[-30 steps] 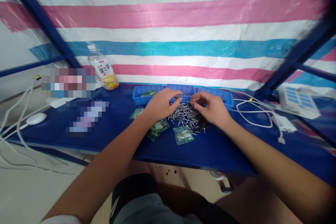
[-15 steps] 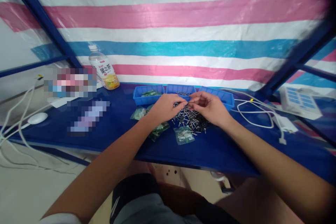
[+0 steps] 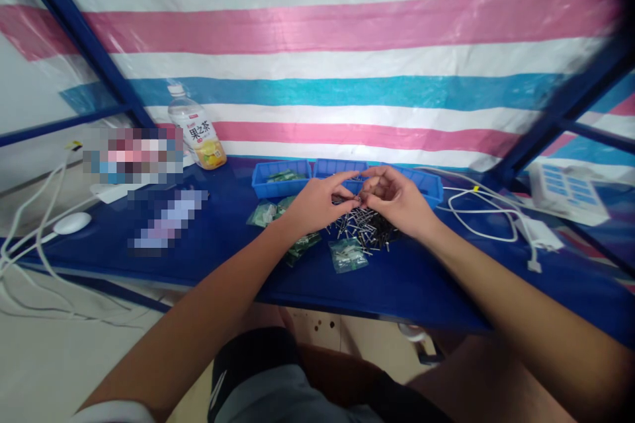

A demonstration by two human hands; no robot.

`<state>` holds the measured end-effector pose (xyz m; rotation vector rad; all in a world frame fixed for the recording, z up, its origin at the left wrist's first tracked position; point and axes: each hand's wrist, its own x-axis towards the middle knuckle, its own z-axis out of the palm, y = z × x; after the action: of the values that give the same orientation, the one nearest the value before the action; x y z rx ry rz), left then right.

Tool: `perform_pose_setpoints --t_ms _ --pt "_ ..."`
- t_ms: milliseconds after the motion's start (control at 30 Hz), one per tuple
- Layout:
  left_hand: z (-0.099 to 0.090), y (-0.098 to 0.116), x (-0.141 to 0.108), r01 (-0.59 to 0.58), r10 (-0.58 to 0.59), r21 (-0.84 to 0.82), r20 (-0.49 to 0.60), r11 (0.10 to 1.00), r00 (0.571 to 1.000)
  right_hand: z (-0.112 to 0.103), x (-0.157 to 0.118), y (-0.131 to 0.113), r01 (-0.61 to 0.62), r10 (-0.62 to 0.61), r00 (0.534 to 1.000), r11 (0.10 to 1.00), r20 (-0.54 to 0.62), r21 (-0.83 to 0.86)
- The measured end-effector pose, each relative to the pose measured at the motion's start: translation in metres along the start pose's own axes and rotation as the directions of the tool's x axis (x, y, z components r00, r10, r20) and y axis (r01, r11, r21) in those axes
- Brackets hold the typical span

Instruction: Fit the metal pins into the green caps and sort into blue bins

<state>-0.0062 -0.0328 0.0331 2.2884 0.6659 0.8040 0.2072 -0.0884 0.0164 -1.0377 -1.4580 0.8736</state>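
Observation:
My left hand (image 3: 322, 203) and my right hand (image 3: 399, 201) meet at the fingertips above a pile of thin metal rivet-like pins (image 3: 364, 228). The fingers of both hands are bent in a pinch, the thumbs close together. Whatever lies between them is too small to make out. Below the pile lies a small clear bag (image 3: 348, 256) with pale pieces in it. Several green-tinted plastic bags (image 3: 265, 213) lie beside and partly under my left wrist.
Behind my hands stand a left blue bin (image 3: 258, 180) holding green bags, a middle blue bin (image 3: 322, 166) and a right blue bin (image 3: 434, 188), partly hidden. A drink bottle (image 3: 201, 135) stands at back left. White cables (image 3: 489, 231) and a charger (image 3: 540, 236) lie right.
My left index finger has lifted and stretched away from its thumb. Both hands' fingertips have shifted slightly, the thumbs now meeting a little lower. The pile and bags look the same.

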Motion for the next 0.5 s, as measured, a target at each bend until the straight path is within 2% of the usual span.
perform_pose_setpoints --t_ms 100,200,333,500 --pt "-0.0003 -0.0009 0.0001 0.027 -0.027 -0.075 -0.01 0.997 1.0 -0.0002 -0.0005 -0.0003 0.03 -0.03 0.999 0.999 -0.009 0.009" --pt "-0.0001 -0.0021 0.0 0.058 -0.058 -0.092 -0.006 0.994 0.998 -0.0015 -0.0002 0.0007 0.071 -0.073 0.997 0.995 -0.021 -0.07" --pt "0.0007 -0.003 0.0009 0.04 -0.041 -0.064 -0.01 0.997 0.999 -0.0037 0.0012 0.0029 0.029 -0.036 0.998 0.99 -0.049 -0.139" --pt "-0.003 -0.0037 0.0026 0.032 -0.036 -0.049 -0.074 0.998 0.997 -0.0054 0.0004 0.0027 -0.004 -0.012 0.997 0.978 -0.077 -0.209"
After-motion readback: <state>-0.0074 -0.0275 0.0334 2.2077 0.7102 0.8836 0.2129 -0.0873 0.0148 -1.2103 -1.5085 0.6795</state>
